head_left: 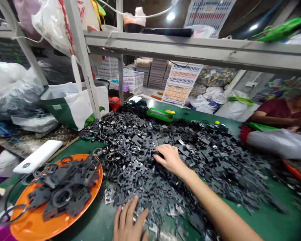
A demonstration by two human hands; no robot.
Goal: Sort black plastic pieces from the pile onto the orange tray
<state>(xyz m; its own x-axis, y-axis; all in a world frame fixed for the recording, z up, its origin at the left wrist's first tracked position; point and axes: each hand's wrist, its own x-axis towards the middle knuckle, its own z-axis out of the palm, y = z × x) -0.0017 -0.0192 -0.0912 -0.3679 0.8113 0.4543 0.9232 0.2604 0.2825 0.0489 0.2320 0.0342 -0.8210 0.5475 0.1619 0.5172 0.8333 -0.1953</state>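
Observation:
A wide pile of small black and grey plastic parts (137, 167) covers the middle of the green table. My right hand (169, 159) reaches into the pile with fingers curled and the thumb under them. A dark part shows between its thumb and fingertips, but its exact shape is hidden. Close to the pile's front edge, my left hand (127, 222) has its fingers spread over the table and holds nothing visible. Left of it, an orange plate (32, 221) carries larger dark flat parts and several black rings (62, 197).
A white power bank-like device (38, 156) lies behind the plate. At the pile's far side stands a green tray (160, 114). A metal shelf beam (190, 48) spans overhead, its post (86, 67) at left. A person in a dark red top (273, 110) sits at right.

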